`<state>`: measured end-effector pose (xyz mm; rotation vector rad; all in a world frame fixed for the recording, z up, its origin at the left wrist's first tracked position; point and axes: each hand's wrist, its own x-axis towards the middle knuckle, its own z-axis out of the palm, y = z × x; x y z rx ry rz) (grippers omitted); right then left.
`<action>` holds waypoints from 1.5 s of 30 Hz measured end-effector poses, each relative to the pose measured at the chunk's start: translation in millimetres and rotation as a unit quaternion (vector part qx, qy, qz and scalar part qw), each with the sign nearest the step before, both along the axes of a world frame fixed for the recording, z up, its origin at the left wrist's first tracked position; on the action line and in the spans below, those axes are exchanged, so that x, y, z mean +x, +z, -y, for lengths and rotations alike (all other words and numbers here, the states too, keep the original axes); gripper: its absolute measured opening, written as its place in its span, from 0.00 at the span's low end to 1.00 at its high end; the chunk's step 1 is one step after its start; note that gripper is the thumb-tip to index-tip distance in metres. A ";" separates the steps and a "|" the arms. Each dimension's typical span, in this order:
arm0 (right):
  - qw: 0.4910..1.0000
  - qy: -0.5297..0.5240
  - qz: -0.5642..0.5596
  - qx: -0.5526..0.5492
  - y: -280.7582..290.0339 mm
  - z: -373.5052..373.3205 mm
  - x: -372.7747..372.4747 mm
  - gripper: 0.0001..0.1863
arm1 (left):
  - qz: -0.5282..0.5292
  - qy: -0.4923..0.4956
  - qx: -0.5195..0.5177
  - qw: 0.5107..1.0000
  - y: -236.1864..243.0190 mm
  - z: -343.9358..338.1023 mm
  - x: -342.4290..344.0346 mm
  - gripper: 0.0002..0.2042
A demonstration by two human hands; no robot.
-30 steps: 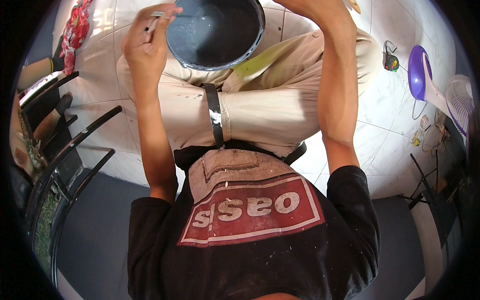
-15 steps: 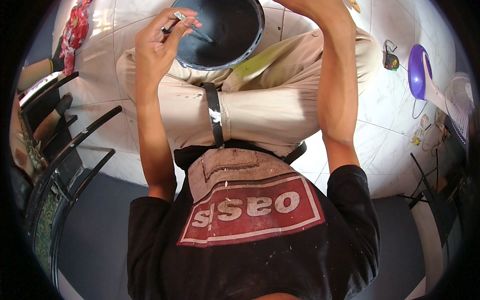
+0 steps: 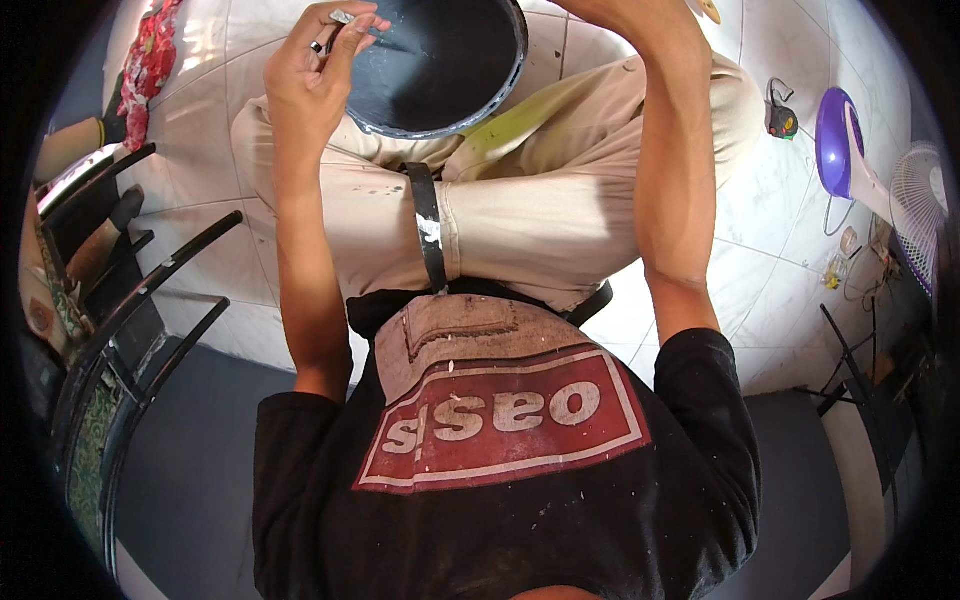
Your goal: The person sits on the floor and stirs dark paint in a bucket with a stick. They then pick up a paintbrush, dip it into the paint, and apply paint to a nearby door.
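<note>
My left hand is closed on a small whitish stick, with a dark ring on a finger, over the left rim of a round bucket. The bucket has a dark blue-grey inside with wet-looking streaks. My right hand is at the upper edge of the view, right of the bucket, with its fingers cut off. The bucket stands beside my crossed legs in paint-stained beige trousers.
A tape measure and a purple-and-white fan lie right. At left are red crumpled material, black metal bars and another person's arm. Pale tiles cover the floor.
My left hand moved rightward over the bucket with the stick tilted down into it, then rose slightly up and left toward the rim. My right arm stays in about the same place.
</note>
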<state>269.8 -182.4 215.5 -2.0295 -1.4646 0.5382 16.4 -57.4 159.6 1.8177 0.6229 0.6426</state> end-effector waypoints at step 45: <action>0.961 -0.006 -0.264 0.080 7.4 -25.3 -54.5 0.15 | 0.043 -0.043 0.203 0.977 80.0 -29.4 70.8 0.10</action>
